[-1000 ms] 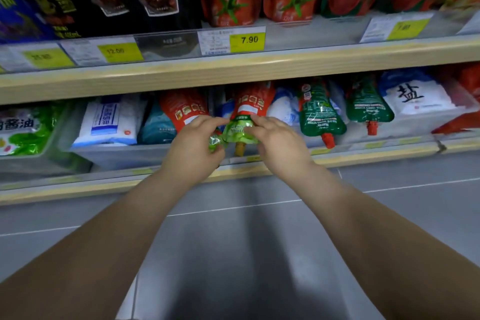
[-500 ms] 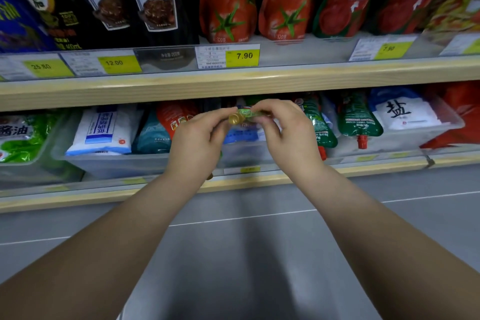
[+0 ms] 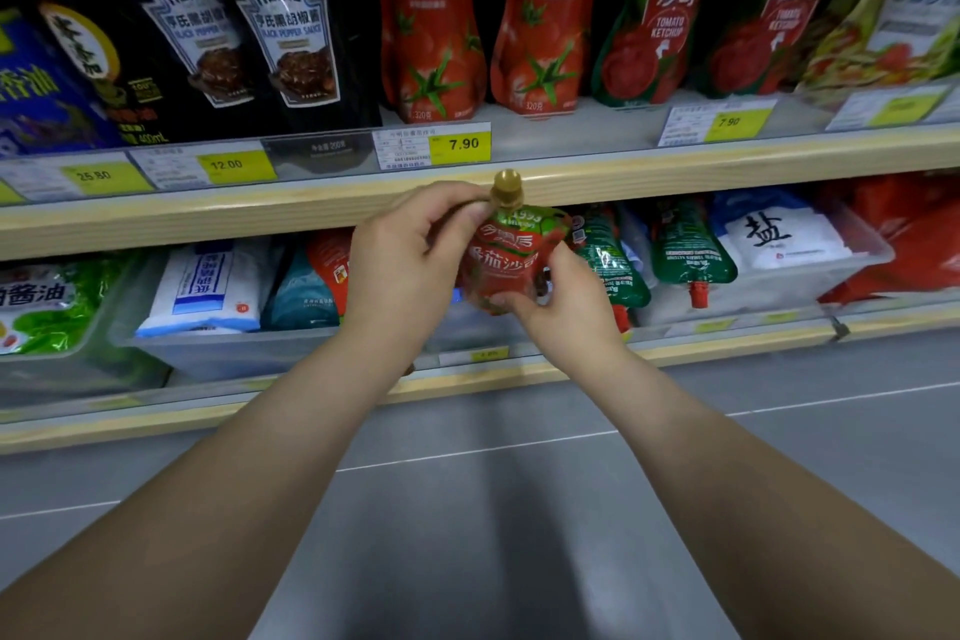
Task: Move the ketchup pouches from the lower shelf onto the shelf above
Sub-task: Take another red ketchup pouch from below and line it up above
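Note:
Both hands hold a small red and green ketchup pouch [image 3: 506, 260] upright, its gold cap up, in front of the wooden edge of the upper shelf [image 3: 727, 166]. My left hand [image 3: 410, 265] pinches the pouch near the neck. My right hand [image 3: 563, 307] grips its bottom edge. Two green ketchup pouches [image 3: 688, 250] hang cap down in a clear bin on the lower shelf [image 3: 701, 351], behind and right of my right hand. A red pouch [image 3: 330, 265] lies partly hidden behind my left hand.
On the upper shelf stand tall red tomato ketchup pouches [image 3: 431, 26], black pepper sauce pouches [image 3: 291, 36] to their left, and more ketchup to the right. Salt bags [image 3: 774, 237] and a white-blue bag [image 3: 208, 286] fill the lower bins. Grey floor lies below.
The pouch has been lifted out of the lower bin and turned from cap down, through sideways, to cap up. Both hands rose with it to the upper shelf's edge.

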